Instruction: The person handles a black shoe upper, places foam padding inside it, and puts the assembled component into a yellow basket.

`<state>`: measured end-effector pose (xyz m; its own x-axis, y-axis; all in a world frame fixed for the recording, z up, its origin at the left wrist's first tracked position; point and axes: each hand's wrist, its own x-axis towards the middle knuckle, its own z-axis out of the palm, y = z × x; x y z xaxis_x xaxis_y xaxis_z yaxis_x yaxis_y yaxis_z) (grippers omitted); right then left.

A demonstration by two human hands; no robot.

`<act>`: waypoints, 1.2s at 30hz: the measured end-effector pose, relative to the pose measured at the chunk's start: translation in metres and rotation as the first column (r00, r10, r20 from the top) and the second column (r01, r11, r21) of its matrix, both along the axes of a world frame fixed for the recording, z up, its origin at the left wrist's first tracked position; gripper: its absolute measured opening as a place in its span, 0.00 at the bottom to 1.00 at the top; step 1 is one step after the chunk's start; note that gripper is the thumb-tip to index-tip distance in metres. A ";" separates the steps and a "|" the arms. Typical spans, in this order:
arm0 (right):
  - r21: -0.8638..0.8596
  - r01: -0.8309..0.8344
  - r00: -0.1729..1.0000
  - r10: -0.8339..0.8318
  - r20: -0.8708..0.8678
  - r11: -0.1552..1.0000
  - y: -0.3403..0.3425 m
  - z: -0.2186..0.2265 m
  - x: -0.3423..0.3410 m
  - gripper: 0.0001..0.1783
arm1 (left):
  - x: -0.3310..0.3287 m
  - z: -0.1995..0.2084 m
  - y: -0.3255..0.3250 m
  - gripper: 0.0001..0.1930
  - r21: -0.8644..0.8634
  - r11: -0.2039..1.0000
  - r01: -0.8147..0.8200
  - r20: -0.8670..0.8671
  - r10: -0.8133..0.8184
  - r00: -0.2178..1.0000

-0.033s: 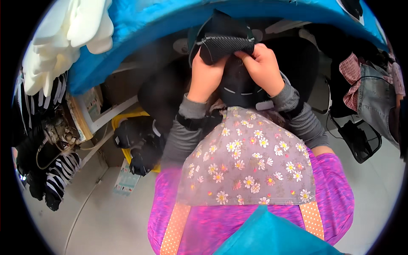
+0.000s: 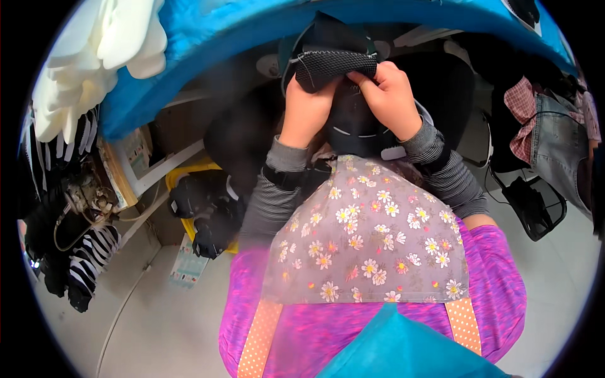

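Up near the blue-covered table edge, both of my hands hold a black mesh shoe upper (image 2: 334,67) with a pale seam along its edge. My left hand (image 2: 307,112) is closed around its left side, the fingers mostly hidden behind it. My right hand (image 2: 389,99) pinches its right end between thumb and fingers. More black material (image 2: 359,116) with curved pale lines lies below my hands, just beyond the flowered apron (image 2: 372,239) on my lap.
The blue-covered table (image 2: 239,44) curves across the far side. White foot-shaped pieces (image 2: 129,38) hang at far left, above black-and-white striped material (image 2: 94,258). A yellow basket (image 2: 187,227) holds black items at left. Denim and pink checked cloth (image 2: 558,135) hang at right, by a black frame (image 2: 535,208).
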<state>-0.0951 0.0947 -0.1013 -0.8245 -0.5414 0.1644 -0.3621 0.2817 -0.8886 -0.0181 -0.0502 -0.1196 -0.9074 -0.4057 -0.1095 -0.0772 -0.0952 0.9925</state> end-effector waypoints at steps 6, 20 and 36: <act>0.031 -0.012 1.000 0.013 -0.019 0.999 0.000 -0.003 0.001 0.08 | -0.001 -0.005 0.001 0.11 0.043 0.999 0.030 -0.012 -0.030 0.999; -0.154 -0.074 0.980 0.101 0.170 0.985 0.010 -0.028 -0.019 0.10 | -0.010 0.022 0.002 0.16 -0.279 0.957 0.077 0.144 -0.038 0.989; 0.175 -0.271 0.945 0.296 -0.139 0.947 0.014 -0.030 -0.051 0.12 | -0.011 0.036 0.003 0.20 -0.480 0.868 0.128 0.317 0.036 0.948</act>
<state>-0.1466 0.1085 -0.1316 -0.6022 -0.7778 0.1800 -0.5812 0.2725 -0.7668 -0.0289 -0.0475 -0.0838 -0.8797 -0.4391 -0.1826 -0.3756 0.4061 0.8331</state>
